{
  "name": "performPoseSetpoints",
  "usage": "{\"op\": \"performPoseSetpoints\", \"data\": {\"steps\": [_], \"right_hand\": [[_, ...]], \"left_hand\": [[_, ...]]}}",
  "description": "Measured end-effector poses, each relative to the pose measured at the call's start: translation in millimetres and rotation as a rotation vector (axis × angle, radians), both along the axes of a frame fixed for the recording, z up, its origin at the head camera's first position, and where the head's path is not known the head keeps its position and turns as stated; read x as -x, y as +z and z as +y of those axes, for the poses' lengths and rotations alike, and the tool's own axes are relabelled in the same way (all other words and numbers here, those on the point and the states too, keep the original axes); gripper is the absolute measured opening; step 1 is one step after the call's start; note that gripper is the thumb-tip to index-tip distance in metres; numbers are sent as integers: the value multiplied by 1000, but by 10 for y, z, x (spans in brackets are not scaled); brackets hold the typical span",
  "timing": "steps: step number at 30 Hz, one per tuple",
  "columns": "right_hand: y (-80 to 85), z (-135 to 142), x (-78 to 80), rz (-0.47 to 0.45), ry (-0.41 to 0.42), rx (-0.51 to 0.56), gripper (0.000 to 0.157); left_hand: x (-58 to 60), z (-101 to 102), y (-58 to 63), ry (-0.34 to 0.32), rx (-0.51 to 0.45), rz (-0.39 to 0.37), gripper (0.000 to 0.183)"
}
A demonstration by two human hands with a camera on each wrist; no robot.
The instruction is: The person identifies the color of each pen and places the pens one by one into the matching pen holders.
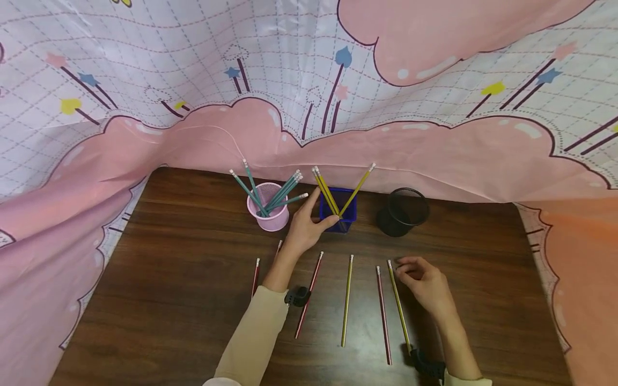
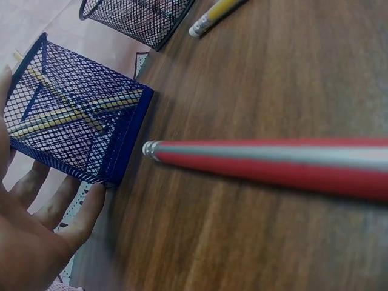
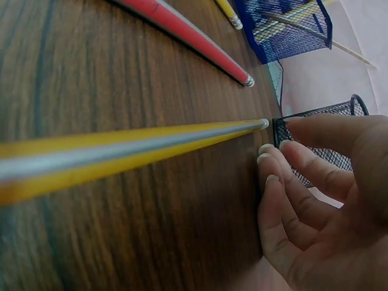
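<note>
My left hand (image 1: 305, 228) holds the left side of a square blue mesh pencil cup (image 1: 350, 222), thumb across its front and fingers along the side. Three yellow pencils (image 1: 326, 193) lean inside that cup, eraser ends up. In the left wrist view, fingertips (image 2: 91, 203) reach the cup's base edge. My right hand (image 1: 428, 284) hovers low over the table with loosely bent fingers and nothing between them. Just left of it lies a yellow pencil (image 1: 398, 305), its eraser end close to the fingertips. A black round mesh cup (image 1: 393, 224) stands beyond the right hand.
A pink round mesh cup (image 1: 272, 222) with several green pencils (image 1: 287, 188) stands left of the blue one. Across the wooden table (image 1: 193, 300) lie several red pencils (image 1: 383, 316) and another yellow pencil (image 1: 347, 300). A patterned cloth (image 1: 434, 161) hangs behind and at the sides.
</note>
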State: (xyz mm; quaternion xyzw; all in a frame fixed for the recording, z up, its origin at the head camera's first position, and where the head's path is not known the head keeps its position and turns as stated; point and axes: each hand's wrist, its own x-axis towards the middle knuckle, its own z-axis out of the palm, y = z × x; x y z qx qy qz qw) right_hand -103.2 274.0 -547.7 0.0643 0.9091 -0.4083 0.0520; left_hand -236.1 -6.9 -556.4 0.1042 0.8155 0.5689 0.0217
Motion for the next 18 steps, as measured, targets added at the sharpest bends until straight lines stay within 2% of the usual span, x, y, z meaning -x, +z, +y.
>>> {"op": "performPoseSetpoints", "data": {"steps": [5,8,13,18], "right_hand": [[-4,-66,8,29,59,-165,23],[5,-114,11,58,73,-224,23],[8,-193,1,76,42,-313,20],[10,-284,-5,120,-11,-424,15]], "left_hand": [[12,3,0,4,-3,10,82],[16,1,2,9,20,18,83],[12,-3,16,16,74,21,84],[-2,-6,24,9,56,18,85]]}}
